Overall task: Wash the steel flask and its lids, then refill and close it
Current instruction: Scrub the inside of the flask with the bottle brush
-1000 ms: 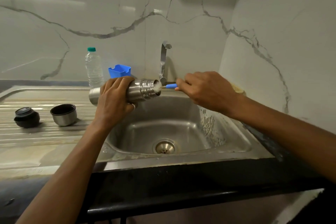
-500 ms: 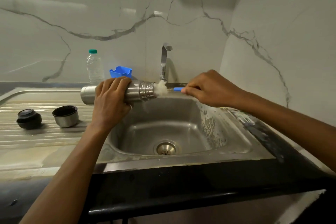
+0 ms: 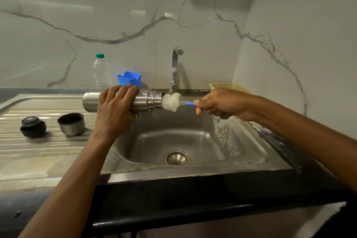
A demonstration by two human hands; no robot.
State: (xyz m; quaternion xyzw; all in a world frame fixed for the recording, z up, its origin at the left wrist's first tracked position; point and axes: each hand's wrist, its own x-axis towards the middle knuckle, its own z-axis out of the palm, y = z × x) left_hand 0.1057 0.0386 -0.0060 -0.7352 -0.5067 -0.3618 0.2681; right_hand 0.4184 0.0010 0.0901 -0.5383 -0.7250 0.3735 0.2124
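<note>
Flask (image 3: 143,100) horizontal over sink (image 3: 251,160), mouth open, white brush (image 3: 171,101) head at the mouth. Left hand (image 3: 114,110) wraps flask body; right hand (image 3: 218,104) pinches blue brush handle. Cup lid (image 3: 71,123), mouth up, and black stopper (image 3: 32,126) on drainboard.

Illumination is dim, diffuse and grey-green. A pale reflected streak lies on the wall (image 3: 58,4) at upper left, and a broad shadow covers top centre. The tap (image 3: 174,67) casts a soft shadow to its right. The flask (image 3: 143,100) and sink (image 3: 193,169) show muted glare. The brush (image 3: 171,101) bristles render soft. The counter (image 3: 193,189) edge bows, and the bottom of the frame is near black.
</note>
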